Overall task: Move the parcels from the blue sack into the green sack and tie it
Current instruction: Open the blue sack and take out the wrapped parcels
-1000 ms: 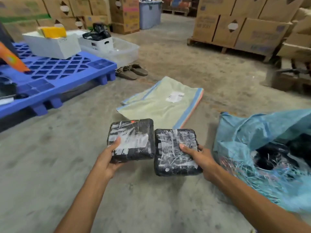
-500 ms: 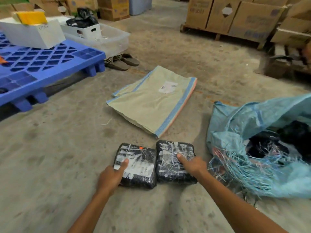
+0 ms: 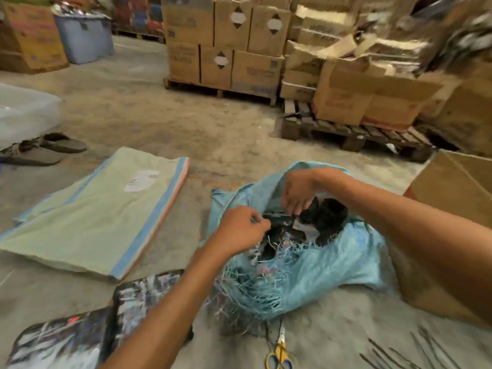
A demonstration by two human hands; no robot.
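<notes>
Woven blue sack point(image 3: 332, 262) slumps on the floor point(image 3: 133, 115), frayed mouth toward the person so both arms reach in. Inside, the left hand point(image 3: 239, 230) and the right hand point(image 3: 298, 195) curl over dark parcels point(image 3: 330, 219); blur hides whether either grips. Beside it the green sack point(image 3: 101, 217) lies flat, taped parcels point(image 3: 66, 339) staged nearby.

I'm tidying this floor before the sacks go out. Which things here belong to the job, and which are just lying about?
Job: blue sack, black parcels inside it, two parcels on the floor, green sack.
Lying about: scissors (untouched), sandals, cardboard boxes, wooden pallet, clear tub.
</notes>
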